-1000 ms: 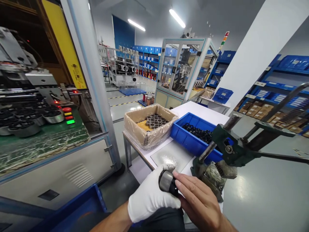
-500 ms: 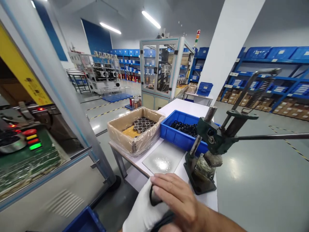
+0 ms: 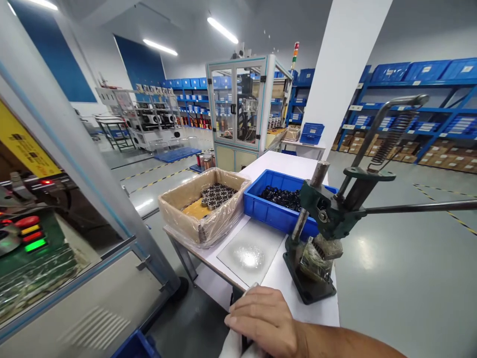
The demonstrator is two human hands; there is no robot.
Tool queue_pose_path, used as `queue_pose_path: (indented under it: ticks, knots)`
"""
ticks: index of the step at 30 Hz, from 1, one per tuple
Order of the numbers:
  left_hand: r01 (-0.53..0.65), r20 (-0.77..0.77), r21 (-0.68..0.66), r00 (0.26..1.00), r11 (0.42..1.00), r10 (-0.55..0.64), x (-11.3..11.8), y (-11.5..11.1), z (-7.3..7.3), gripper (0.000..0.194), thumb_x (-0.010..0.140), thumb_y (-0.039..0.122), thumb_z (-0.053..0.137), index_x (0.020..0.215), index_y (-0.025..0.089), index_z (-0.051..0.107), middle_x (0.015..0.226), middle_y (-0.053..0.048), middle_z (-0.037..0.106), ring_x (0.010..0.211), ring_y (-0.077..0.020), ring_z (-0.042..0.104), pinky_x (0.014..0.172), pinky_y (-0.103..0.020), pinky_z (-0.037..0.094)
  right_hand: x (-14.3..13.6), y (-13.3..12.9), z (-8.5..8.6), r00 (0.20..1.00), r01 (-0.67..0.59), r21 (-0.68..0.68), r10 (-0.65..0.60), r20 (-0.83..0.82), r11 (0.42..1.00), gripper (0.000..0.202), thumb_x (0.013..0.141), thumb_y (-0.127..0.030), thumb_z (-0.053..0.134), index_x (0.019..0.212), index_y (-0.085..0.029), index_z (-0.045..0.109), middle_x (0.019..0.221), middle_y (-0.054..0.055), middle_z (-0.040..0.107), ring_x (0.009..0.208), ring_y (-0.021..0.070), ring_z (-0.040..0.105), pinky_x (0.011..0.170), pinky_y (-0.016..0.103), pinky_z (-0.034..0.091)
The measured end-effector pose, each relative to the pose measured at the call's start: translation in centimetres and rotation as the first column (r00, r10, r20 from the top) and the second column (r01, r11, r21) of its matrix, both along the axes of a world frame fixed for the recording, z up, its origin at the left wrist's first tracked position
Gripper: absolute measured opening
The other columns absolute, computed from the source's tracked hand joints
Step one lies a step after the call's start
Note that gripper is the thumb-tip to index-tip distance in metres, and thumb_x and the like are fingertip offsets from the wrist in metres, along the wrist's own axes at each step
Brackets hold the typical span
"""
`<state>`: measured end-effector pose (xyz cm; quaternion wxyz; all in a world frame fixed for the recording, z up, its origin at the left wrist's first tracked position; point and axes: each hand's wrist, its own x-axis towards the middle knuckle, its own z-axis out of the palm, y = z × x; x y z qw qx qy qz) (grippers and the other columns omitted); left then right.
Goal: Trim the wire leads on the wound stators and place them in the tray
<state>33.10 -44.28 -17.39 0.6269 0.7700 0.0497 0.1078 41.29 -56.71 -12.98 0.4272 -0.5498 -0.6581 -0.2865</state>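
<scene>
Two hands [image 3: 261, 323] stacked, table [image 3: 316, 311] edge

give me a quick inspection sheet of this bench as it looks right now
surface: white table, with a shiny grey mat on it.
job's things: the dark part is hidden under the right hand; only a dark sliver shows by the white-gloved left hand.
clutter: green lever press; blue bin of black rings; plastic-lined cardboard box of metal sleeves.
grippers: right hand bare, fingers curled over the glove; left hand mostly covered.
cables: nothing seen.
surroundings: machine panel with coloured lights at left; glass enclosure; blue shelving; white pillar.
</scene>
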Motion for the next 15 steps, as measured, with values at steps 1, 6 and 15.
queue_pose_path:
  ticks: [1, 6, 15]
  knots:
    - [0.001, -0.007, -0.012, 1.0, 1.0, -0.001, -0.1, -0.3, 0.0, 0.021, 0.087, 0.034, 0.052, 0.08, 0.026, 0.069, 0.076, -0.003, 0.072, 0.064, -0.0193, 0.065, 0.063, -0.033, 0.061, 0.0, -0.2, -0.3, 1.0, 0.011, 0.011, -0.011, -0.001, 1.0, 0.032, 0.105, -0.026, 0.038, 0.1, -0.004, 0.061, 0.085, 0.009, 0.071, 0.086, 0.0168, 0.069, 0.067, 0.026, 0.05]
    - [0.018, 0.027, 0.043, 0.999, 0.999, -0.019, -0.1, -0.7, 1.9, 0.02, 0.087, 0.041, 0.058, 0.079, 0.027, 0.07, 0.066, -0.003, 0.069, 0.059, -0.0207, 0.063, 0.052, -0.031, 0.056, 0.1, -2.3, 0.5, 0.995, 0.081, -0.089, -0.075, 0.072, 0.993, 0.031, 0.106, -0.025, 0.035, 0.098, -0.008, 0.06, 0.102, 0.009, 0.071, 0.102, 0.0181, 0.067, 0.081, 0.029, 0.051]
    - [-0.048, 0.085, 0.418, 0.996, 0.907, 0.014, 13.2, 0.8, -1.2, 0.043, 0.062, 0.016, 0.077, 0.105, 0.017, 0.067, 0.104, -0.008, 0.072, 0.103, -0.0262, 0.067, 0.097, -0.042, 0.053, 0.3, -8.6, 8.1, 0.83, 0.487, -0.025, -0.454, 0.325, 0.873, 0.047, 0.103, -0.041, 0.042, 0.118, 0.002, 0.054, 0.124, 0.03, 0.057, 0.125, 0.0363, 0.054, 0.094, 0.049, 0.049]
